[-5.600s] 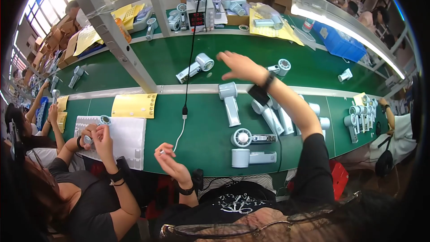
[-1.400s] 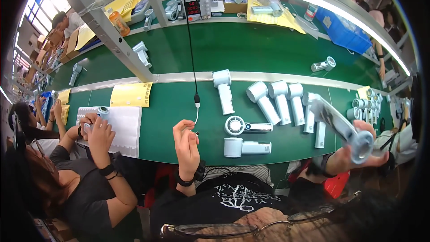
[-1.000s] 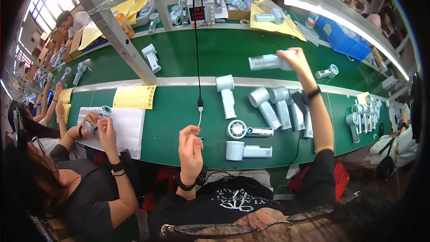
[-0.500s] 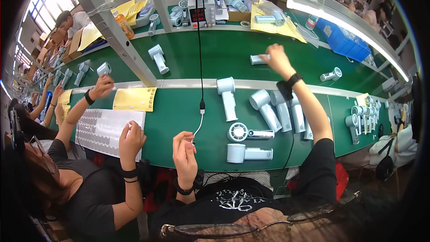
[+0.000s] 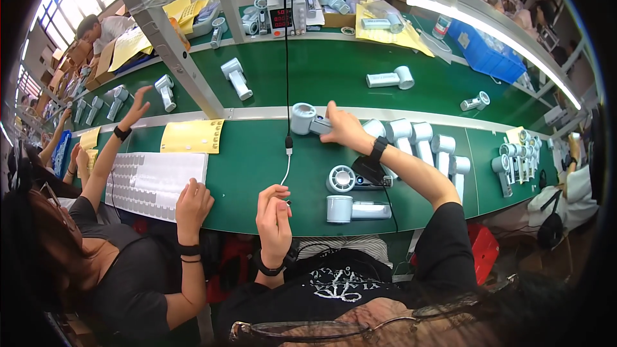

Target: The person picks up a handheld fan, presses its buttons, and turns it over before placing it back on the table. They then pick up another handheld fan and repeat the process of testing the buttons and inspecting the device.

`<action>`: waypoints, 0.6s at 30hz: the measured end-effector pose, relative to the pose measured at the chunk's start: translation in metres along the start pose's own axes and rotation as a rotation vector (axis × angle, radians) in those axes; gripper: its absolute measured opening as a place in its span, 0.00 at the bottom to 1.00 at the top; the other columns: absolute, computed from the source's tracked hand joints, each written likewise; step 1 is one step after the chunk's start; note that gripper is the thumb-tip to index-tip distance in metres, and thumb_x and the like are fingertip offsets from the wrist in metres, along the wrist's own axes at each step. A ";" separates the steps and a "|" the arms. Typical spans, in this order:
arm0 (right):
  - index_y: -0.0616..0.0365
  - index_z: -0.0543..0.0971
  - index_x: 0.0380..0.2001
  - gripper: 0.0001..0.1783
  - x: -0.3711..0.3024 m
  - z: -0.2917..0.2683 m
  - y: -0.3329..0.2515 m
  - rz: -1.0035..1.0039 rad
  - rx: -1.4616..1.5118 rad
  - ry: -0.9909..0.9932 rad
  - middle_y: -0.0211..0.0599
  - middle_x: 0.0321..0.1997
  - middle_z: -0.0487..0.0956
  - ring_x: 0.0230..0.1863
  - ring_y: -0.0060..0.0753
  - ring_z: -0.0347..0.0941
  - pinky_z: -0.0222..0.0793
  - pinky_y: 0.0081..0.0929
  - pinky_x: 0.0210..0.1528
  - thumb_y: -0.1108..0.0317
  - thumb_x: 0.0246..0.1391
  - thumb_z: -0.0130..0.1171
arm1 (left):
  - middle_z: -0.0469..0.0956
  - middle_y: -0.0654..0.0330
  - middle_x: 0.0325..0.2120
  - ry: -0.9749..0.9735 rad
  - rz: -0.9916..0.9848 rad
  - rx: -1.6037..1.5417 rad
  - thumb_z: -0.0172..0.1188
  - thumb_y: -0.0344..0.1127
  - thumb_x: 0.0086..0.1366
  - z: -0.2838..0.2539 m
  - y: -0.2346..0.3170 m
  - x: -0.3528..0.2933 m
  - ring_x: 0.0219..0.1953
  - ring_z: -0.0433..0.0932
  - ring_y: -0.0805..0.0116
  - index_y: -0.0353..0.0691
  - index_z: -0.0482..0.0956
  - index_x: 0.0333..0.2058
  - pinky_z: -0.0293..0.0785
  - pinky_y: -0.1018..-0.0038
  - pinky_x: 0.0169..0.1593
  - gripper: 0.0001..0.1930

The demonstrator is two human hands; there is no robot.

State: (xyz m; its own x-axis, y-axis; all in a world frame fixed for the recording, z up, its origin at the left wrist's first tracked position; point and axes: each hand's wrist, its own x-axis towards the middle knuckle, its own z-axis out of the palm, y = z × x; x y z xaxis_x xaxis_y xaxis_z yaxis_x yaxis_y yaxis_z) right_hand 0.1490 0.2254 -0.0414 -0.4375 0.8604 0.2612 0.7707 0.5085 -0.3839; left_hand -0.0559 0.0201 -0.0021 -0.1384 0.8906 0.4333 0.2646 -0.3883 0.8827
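Green bench (image 5: 238, 186) below; R hand (image 5: 348, 130) pinches pale-blue fan (image 5: 303, 119) by handle, head beyond fingertips, so swinging L could snag black cord (image 5: 286, 71); L hand (image 5: 274, 226) pinches white cable (image 5: 286, 168) nr its end.

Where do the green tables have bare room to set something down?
The near table is bare between the yellow sheet and the white cable. The far table is bare between the two fans nearest the black cable, one on each side. It is crowded right of the right hand, where a fan cluster lies.
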 end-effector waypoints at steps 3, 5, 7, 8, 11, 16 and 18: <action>0.61 0.67 0.38 0.26 -0.003 -0.031 -0.014 0.099 0.017 -0.036 0.52 0.27 0.76 0.30 0.53 0.74 0.69 0.37 0.34 0.63 0.39 0.67 | 0.72 0.52 0.40 -0.006 -0.033 -0.013 0.41 0.29 0.69 -0.002 -0.002 -0.002 0.31 0.71 0.71 0.26 0.71 0.29 0.65 0.79 0.30 0.14; 0.61 0.67 0.41 0.27 -0.012 -0.054 -0.023 0.110 0.092 -0.011 0.50 0.28 0.76 0.29 0.50 0.74 0.70 0.35 0.34 0.63 0.39 0.67 | 0.73 0.52 0.39 -0.018 -0.047 -0.018 0.41 0.29 0.69 -0.001 -0.003 -0.002 0.30 0.71 0.71 0.26 0.70 0.28 0.65 0.79 0.30 0.14; 0.60 0.66 0.47 0.30 -0.026 -0.076 -0.033 0.123 0.250 0.042 0.46 0.29 0.77 0.27 0.45 0.75 0.71 0.32 0.34 0.65 0.41 0.67 | 0.73 0.53 0.37 -0.034 -0.076 -0.018 0.41 0.30 0.70 0.001 -0.003 -0.003 0.30 0.71 0.72 0.27 0.70 0.27 0.64 0.79 0.30 0.15; 0.60 0.66 0.47 0.30 -0.034 -0.083 -0.035 0.129 0.247 0.041 0.46 0.29 0.77 0.27 0.45 0.75 0.71 0.32 0.34 0.65 0.41 0.67 | 0.73 0.53 0.37 -0.039 -0.078 -0.022 0.41 0.30 0.70 0.003 -0.004 -0.003 0.30 0.71 0.72 0.27 0.70 0.27 0.64 0.79 0.30 0.15; 0.59 0.60 0.57 0.37 -0.064 -0.103 -0.044 0.300 0.810 -0.190 0.39 0.36 0.76 0.32 0.33 0.75 0.72 0.27 0.37 0.63 0.46 0.64 | 0.74 0.54 0.35 -0.153 -0.099 -0.189 0.41 0.31 0.70 0.014 -0.004 -0.003 0.29 0.71 0.73 0.29 0.69 0.28 0.65 0.79 0.31 0.14; 0.59 0.54 0.62 0.37 -0.112 -0.107 -0.079 0.296 1.459 -0.129 0.40 0.49 0.70 0.45 0.29 0.71 0.72 0.29 0.45 0.65 0.52 0.58 | 0.74 0.55 0.34 -0.350 -0.092 -0.325 0.42 0.30 0.70 0.044 0.005 -0.002 0.29 0.72 0.72 0.31 0.69 0.31 0.68 0.76 0.34 0.11; 0.61 0.54 0.62 0.35 -0.125 -0.095 -0.083 0.304 1.711 -0.049 0.44 0.55 0.66 0.51 0.32 0.68 0.72 0.33 0.49 0.66 0.54 0.55 | 0.73 0.55 0.33 -0.476 -0.022 -0.300 0.43 0.30 0.70 0.053 0.011 -0.001 0.30 0.72 0.70 0.31 0.69 0.33 0.69 0.75 0.35 0.09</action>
State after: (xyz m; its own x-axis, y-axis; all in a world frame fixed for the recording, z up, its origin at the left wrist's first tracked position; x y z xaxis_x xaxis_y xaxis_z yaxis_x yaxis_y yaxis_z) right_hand 0.1843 0.0724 0.0422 -0.4196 0.9077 -0.0048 -0.4853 -0.2288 -0.8439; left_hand -0.0019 0.0274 -0.0024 0.3238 0.8807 0.3459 -0.0266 -0.3569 0.9338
